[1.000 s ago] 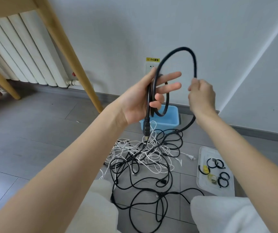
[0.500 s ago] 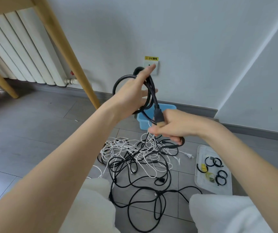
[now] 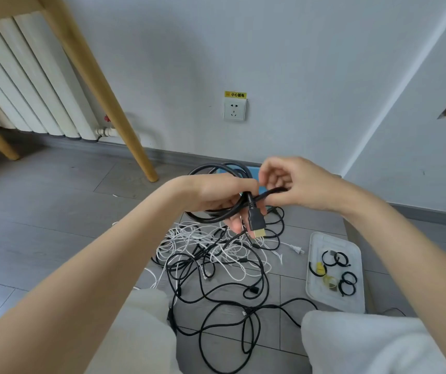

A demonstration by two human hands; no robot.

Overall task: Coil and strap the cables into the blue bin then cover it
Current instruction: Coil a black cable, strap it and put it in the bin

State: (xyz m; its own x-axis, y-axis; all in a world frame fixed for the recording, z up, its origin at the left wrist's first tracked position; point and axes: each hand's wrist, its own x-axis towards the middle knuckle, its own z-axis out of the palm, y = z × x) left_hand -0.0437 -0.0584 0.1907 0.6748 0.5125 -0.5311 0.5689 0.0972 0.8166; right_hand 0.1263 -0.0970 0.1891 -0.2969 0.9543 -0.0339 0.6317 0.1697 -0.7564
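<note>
My left hand (image 3: 216,195) grips a coil of thick black cable (image 3: 211,215), whose loops stick out to the left and above. Its black plug with a gold tip (image 3: 256,224) hangs below my fingers. My right hand (image 3: 294,184) pinches the cable's end stretch (image 3: 269,193) just right of the coil. The blue bin (image 3: 254,175) stands on the floor behind both hands and is mostly hidden. A tangle of black and white cables (image 3: 216,255) lies on the grey floor below.
A clear plastic lid (image 3: 335,271) on the right holds several black strap rings and a yellow bit. A wooden table leg (image 3: 103,93) slants at the left, with a radiator (image 3: 22,90) behind. A wall socket (image 3: 234,109) is above. My knees (image 3: 372,344) frame the pile.
Both hands dropped lower with the coil. The coil now lies flatter in my left hand, and my right hand moved up beside it to pinch the end stretch near the plug.
</note>
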